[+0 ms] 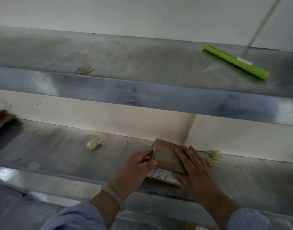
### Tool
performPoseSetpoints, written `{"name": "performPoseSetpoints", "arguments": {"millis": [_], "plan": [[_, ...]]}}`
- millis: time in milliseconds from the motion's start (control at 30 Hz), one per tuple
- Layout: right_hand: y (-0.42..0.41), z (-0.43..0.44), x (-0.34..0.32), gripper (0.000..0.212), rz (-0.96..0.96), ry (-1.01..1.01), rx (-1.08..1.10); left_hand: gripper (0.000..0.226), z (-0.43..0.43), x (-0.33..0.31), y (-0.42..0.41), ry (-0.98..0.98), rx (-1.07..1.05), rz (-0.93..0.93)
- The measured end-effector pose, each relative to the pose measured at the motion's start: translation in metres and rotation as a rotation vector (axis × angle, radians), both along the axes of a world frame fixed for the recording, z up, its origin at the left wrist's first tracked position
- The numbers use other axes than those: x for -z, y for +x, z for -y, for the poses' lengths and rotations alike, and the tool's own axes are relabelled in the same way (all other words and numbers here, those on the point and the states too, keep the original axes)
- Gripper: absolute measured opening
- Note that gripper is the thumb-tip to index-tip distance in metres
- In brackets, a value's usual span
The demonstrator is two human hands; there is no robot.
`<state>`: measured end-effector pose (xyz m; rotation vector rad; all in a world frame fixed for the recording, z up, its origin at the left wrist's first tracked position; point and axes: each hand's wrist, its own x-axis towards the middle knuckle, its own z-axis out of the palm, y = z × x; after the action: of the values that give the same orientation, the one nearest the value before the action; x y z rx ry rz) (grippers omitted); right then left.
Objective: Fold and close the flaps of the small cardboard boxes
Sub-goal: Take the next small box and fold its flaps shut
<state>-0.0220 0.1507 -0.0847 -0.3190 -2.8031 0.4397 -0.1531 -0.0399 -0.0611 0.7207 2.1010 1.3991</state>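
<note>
A small brown cardboard box [165, 156] sits on the steel worktable [59, 155], near its front edge. Its top flaps lie folded down with a seam across the middle. A white printed label shows on the side facing me. My left hand [137, 166] grips the box's left edge, thumb and fingers curled round the corner. My right hand [192, 170] lies over the box's right side with fingers spread flat on the top and the thumb against the front face.
A green box cutter [237, 62] lies on the upper steel shelf [126, 63] at the right. Crumpled tape scraps [93, 144] and a pale shredded wad [213, 157] lie on the table. Flat brown cardboard [1, 118] sits at the far left.
</note>
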Motion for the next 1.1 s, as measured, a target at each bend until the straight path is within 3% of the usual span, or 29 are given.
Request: {"name": "performPoseSetpoints", "arguments": {"millis": [33, 100, 133, 200, 300, 500, 600, 700, 833, 967, 1100], "plan": [[-0.002, 0.002, 0.0, 0.07, 0.011, -0.001, 0.0, 0.053, 0.001, 0.003, -0.002, -0.004, -0.001, 0.046], [-0.004, 0.004, 0.0, 0.07, 0.014, 0.008, 0.005, 0.025, 0.001, 0.0, -0.003, 0.0, 0.026, 0.107], [-0.004, 0.005, 0.0, 0.07, 0.012, 0.016, 0.008, 0.025, -0.001, 0.0, -0.004, 0.009, 0.043, 0.12], [-0.002, 0.009, 0.0, 0.07, 0.003, 0.038, 0.008, 0.032, -0.004, 0.001, -0.003, 0.022, 0.037, 0.159], [0.003, 0.014, 0.002, 0.069, -0.021, 0.059, 0.008, 0.055, -0.002, 0.005, -0.002, 0.018, -0.029, 0.039], [0.011, 0.007, 0.002, 0.067, -0.092, -0.021, 0.006, 0.035, 0.003, 0.007, -0.005, 0.126, -0.021, -0.075], [0.018, 0.002, -0.002, 0.066, -0.131, -0.059, -0.012, 0.063, 0.003, 0.004, -0.014, 0.099, 0.119, -0.084], [0.016, 0.01, -0.009, 0.063, -0.208, -0.206, -0.018, 0.088, 0.002, -0.007, -0.024, 0.033, 0.193, -0.311], [0.013, 0.027, -0.013, 0.063, -0.219, -0.478, -0.05, 0.09, 0.003, -0.046, -0.033, 0.005, 0.163, -0.545], [0.01, 0.032, -0.035, 0.071, -0.278, -0.898, 0.053, 0.096, -0.002, -0.064, -0.038, -0.138, 0.216, -0.674], [0.009, 0.022, -0.078, 0.047, -0.287, -0.995, 0.153, 0.096, -0.02, -0.068, -0.027, -0.177, 0.289, -0.818]]}}
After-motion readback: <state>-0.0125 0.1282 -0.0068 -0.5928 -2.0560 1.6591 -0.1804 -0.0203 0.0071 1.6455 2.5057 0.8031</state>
